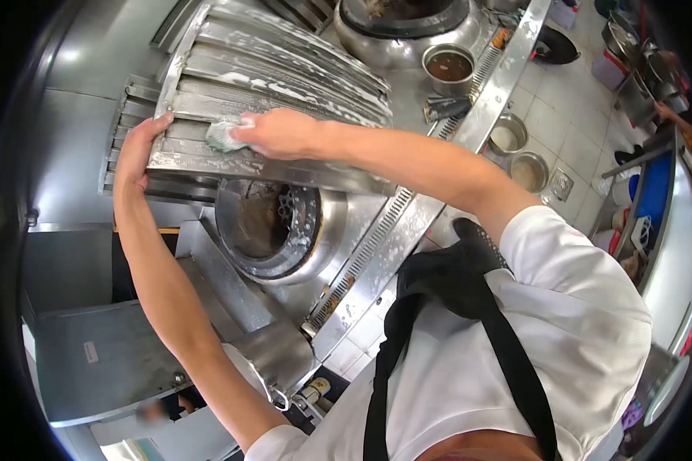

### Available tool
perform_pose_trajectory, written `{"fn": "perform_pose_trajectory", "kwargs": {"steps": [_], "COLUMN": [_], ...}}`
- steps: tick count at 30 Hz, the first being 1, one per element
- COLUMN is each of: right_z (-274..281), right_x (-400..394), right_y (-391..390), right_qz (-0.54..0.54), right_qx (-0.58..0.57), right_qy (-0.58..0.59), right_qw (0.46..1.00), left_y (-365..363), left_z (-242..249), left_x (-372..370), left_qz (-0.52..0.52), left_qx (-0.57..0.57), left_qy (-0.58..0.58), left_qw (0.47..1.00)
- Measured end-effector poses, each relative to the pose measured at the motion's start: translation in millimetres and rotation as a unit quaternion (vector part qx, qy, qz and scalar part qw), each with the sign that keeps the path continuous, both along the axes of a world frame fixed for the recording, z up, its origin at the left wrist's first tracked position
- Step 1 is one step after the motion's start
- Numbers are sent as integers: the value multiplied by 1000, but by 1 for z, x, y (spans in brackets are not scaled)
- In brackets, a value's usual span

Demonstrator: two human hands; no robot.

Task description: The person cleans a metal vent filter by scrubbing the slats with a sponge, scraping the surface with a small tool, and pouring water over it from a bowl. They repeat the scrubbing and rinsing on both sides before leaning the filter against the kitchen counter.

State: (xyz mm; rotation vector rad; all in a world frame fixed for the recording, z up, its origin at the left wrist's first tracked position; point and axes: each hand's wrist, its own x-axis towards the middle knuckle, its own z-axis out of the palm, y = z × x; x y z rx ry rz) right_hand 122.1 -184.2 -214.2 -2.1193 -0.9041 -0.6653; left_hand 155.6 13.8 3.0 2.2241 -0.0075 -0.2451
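Observation:
A slatted metal panel (277,84), streaked with white suds, lies tilted over the stove. My left hand (142,150) grips its lower left corner, with the thumb on the frame. Near the panel's lower edge, my right hand (277,132) presses a pale, greenish-white scrubbing pad (224,137) against a slat. Below the panel is a round wok burner (265,227) with suds on its rim. Another slatted panel (134,107) shows behind the left edge of the soapy one.
A second round burner (407,34) is at the top. Beside it stands a metal pot (448,67) of brown liquid. A drain channel (369,250) runs along the stove's front. Several pots are on the tiled floor. At the right edge, another person's hand (663,112) shows.

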Motion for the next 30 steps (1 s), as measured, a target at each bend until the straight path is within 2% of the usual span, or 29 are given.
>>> {"fn": "perform_pose_trajectory", "kwargs": {"steps": [1,2,4,6,7,9,11,13,15,18,20,23,24,25,26,27,28,30], "right_z": [9,22,62,83,86,83,63,14,-59,10,82,98,74,31,-19,-56,-112,-100], "right_x": [6,12,18,29,32,26,23,13,21,31,45,50,48,47,43,27,31,52], "right_y": [0,0,-5,-9,-10,-16,-21,-38,-45,-48,-44,-37,-36,-36,-34,-39,-41,-32], "right_qz": [-30,-23,-95,-105,-126,-120,-114,-84,-91,-99,-135,-144,-134,-124,-113,-117,-101,-115], "right_qx": [7,8,38,39,38,37,29,-84,-134,-140,-132,-115,-146,-174,-154,-259,-276,-251], "right_qy": [-72,-74,-151,-156,-160,-138,-95,42,11,-64,-163,-194,-179,-173,-86,17,23,-24], "right_qw": [997,997,983,981,978,982,988,992,987,983,968,964,964,961,978,959,956,961], "left_y": [-11,-24,-45,-59,-65,-76,-88,-87,-95,-97,-91,-90,-89,-82,-72,-72,-75,-73], "left_z": [8,15,24,21,22,21,20,17,21,23,25,16,20,20,19,20,18,18], "left_x": [3,1,6,15,14,12,9,14,14,17,31,32,32,43,54,51,47,45], "left_qz": [-14,-26,-18,-26,-67,-75,-84,-80,-85,-84,-106,-119,-108,-106,-100,-98,-92,-97], "left_qx": [37,70,93,181,147,146,176,179,214,204,204,175,144,199,255,252,251,252], "left_qy": [-6,-13,-22,-140,-100,-112,-140,-139,-142,-151,-165,-147,-129,-166,-200,-204,-218,-252], "left_qw": [999,997,995,973,982,980,971,971,963,963,959,966,975,960,941,941,939,929]}}
